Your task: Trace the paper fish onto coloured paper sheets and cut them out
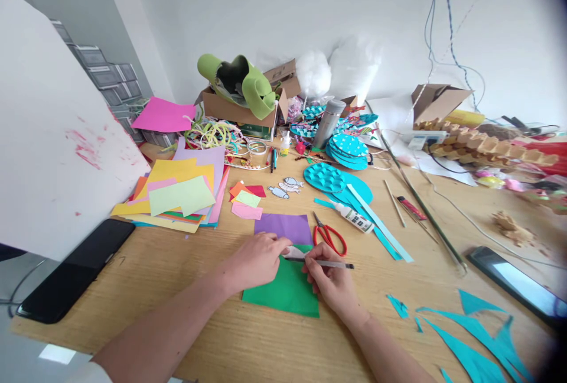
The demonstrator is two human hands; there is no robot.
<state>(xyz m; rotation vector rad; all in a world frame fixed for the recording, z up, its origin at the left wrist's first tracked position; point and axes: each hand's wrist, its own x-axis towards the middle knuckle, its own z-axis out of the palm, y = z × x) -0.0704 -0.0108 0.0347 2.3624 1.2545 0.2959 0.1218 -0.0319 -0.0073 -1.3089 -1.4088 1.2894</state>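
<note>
Green paper (283, 294) lies in front of me, with purple paper (283, 227) just beyond it. A small white paper cut-out (292, 253) rests on the green paper's far edge. My left hand (257, 259) is closed, its fingertips pinning the cut-out down from the left. Gripped in my closed right hand (330, 279) is a pen (339, 264), its tip end at the cut-out's right side. Red-handled scissors (328, 236) lie just beyond my right hand. Fish-shaped cut-outs (286, 188) and small coloured paper pieces (247, 200) lie farther off.
Stacked coloured papers (177, 194) sit left, near a black phone (75, 270). A glue bottle (355, 217), blue strips (376, 226) and a long stick (420, 205) lie right. Blue scraps (478, 336) and another phone (522, 288) are near right. A grey flask (328, 125) stands behind.
</note>
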